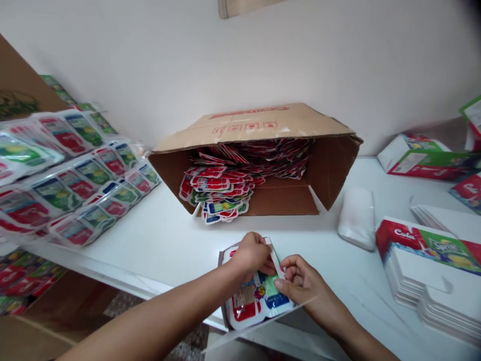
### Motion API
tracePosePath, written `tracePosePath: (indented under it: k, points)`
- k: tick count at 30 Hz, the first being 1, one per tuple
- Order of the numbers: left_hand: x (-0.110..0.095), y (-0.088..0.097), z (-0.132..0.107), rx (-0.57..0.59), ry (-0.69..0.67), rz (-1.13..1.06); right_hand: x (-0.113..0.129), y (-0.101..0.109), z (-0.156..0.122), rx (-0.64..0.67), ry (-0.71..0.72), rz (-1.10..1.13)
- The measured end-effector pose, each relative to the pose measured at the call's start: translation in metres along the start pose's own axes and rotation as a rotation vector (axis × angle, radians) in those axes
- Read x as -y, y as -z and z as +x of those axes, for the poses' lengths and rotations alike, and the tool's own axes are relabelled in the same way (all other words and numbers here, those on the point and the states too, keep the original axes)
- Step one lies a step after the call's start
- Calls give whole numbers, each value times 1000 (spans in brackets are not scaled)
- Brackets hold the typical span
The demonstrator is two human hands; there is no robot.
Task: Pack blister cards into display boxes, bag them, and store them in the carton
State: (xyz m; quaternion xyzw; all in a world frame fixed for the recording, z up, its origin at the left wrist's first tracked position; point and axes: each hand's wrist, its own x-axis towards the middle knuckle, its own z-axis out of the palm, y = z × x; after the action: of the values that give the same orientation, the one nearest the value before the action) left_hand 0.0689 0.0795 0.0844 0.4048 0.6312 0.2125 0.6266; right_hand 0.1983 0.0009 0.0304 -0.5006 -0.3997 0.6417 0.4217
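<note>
At the table's front edge sits a small open carton (223, 293), with its white front flap (259, 326) tilting out toward me. Shiny printed pouches (244, 305) in red, green and blue lie inside it. My left hand (252, 254) reaches over the carton, its fingers closed at the upper part of a narrow white side flap (276, 260). Lower on that same flap my right hand (302, 281) has thumb and fingers pinched together. Both hands partly cover the pouches.
A cardboard box (263, 120) on its side holds many pouches, some spilling out front. Strips of joined pouches (78, 185) are piled left. A plastic-wrapped white bundle (356, 218), stacked flat cartons (424, 271) and formed cartons (424, 158) stand right. The table's front edge is close.
</note>
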Motion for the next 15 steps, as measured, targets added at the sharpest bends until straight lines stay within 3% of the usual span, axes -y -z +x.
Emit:
tracePosePath:
  k: [5,9,13,15]
  points:
    - [8,-4,-7,-66,-10,-112,-9,0,1,-43,-48,61]
    - [16,-7,-3,-111,-70,-188,-9,4,4,-25,-57,-19]
    - [16,-5,0,-112,-140,-23,-4,9,3,79,-3,-88]
    - [11,0,-3,-167,-284,140,-3,11,3,84,9,-138]
